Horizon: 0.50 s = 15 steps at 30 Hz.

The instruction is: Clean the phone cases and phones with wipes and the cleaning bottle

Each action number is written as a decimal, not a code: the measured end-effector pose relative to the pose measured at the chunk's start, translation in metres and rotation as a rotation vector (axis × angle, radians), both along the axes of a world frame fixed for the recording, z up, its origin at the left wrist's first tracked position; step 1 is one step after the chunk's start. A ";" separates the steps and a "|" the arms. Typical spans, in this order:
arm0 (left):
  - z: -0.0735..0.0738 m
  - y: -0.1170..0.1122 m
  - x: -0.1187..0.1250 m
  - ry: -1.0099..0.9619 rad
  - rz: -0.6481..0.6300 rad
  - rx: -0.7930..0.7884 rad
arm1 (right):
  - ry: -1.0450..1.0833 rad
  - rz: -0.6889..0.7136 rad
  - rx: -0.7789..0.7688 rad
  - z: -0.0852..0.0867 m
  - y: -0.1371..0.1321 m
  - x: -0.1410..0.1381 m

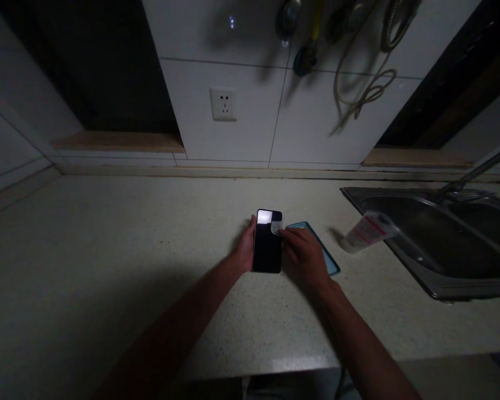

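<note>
A black smartphone [267,244] lies face up on the pale speckled counter [150,250], its top end catching a glare. My left hand [245,247] rests against the phone's left edge, fingers curled along it. My right hand [304,253] pinches a small whitish wipe or pad [276,227] and presses it on the phone's upper right part. A teal phone case [323,253] lies on the counter just right of the phone, partly under my right hand.
A small white bottle with a red label [369,232] lies on its side by the steel sink [437,278] at the right. A faucet [475,175] reaches over the sink. A wall socket [224,104] and hanging utensils and cord [358,94] are on the tiled back wall.
</note>
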State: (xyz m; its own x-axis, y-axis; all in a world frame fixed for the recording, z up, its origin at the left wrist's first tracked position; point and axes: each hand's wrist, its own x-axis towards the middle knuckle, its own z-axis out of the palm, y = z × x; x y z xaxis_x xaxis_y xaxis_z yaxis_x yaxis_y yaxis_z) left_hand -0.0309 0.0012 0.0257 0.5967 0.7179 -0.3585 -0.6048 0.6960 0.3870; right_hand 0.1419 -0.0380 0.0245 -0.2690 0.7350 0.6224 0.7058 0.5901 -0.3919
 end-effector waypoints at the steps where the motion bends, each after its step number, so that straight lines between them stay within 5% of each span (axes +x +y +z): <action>1: 0.000 0.000 0.000 -0.003 -0.003 -0.001 | -0.009 0.025 -0.020 0.000 -0.001 -0.001; 10: -0.007 0.002 -0.001 -0.033 0.048 0.055 | -0.146 0.402 -0.336 0.021 -0.023 -0.015; 15: -0.002 -0.001 0.003 0.024 0.026 0.056 | -0.194 0.389 -0.310 0.024 -0.023 -0.015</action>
